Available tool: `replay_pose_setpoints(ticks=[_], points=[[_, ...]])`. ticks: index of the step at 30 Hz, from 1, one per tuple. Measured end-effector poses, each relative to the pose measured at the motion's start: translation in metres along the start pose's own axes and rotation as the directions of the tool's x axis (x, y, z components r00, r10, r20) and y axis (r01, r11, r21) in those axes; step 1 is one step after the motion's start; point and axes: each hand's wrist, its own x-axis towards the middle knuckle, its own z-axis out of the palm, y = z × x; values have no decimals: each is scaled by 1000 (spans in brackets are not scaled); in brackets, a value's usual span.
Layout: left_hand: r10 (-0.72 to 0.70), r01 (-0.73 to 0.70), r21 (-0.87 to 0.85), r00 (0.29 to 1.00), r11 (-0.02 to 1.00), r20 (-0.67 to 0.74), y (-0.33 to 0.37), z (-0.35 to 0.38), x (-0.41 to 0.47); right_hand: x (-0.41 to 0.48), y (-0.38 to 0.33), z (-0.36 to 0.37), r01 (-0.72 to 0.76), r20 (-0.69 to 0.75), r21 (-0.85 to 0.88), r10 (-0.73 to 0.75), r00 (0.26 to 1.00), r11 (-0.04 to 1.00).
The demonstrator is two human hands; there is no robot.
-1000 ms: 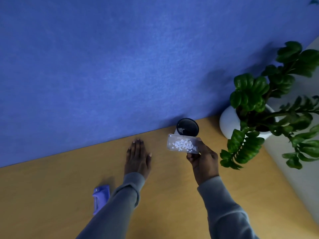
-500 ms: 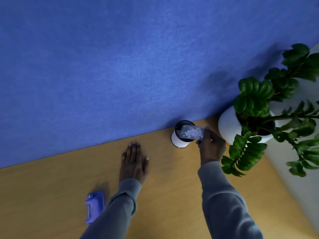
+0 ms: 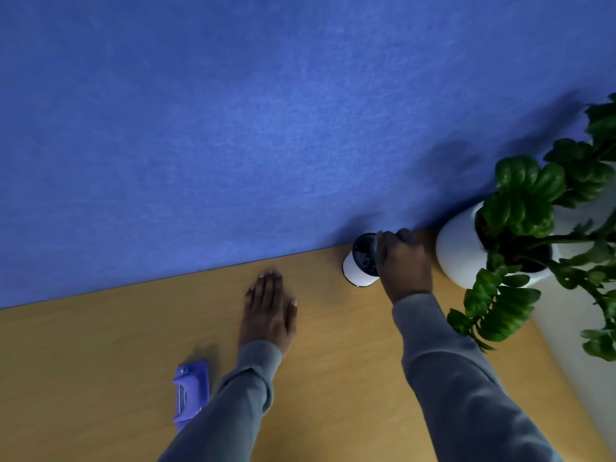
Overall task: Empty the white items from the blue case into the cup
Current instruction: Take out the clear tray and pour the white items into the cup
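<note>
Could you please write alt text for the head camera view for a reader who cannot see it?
The right hand is at the mouth of a white cup on a wooden table, beside a potted plant. The left hand lies flat near a blue case.

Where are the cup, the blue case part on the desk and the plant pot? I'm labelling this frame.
cup (image 3: 356, 275), head view, on its white outer wall below the dark opening.
blue case part (image 3: 190, 391), head view, on the middle of its top face.
plant pot (image 3: 458, 250), head view, on its white side.
</note>
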Motion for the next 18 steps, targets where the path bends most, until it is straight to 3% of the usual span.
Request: replay_pose_setpoints(ticks=[6,11,18], points=[[-1,0,13,1000,1000,7,-1,1,0,-4,6,0,102,95,-85,-93,991,991],[-1,1,-8,1000,1000,-19,0,1,0,-12,2,1,-31,-87,166,46,995,986],[1,-1,14,1000,1000,-10,0,1,0,-16,-1,8,-105,-114,269,140,984,957]])
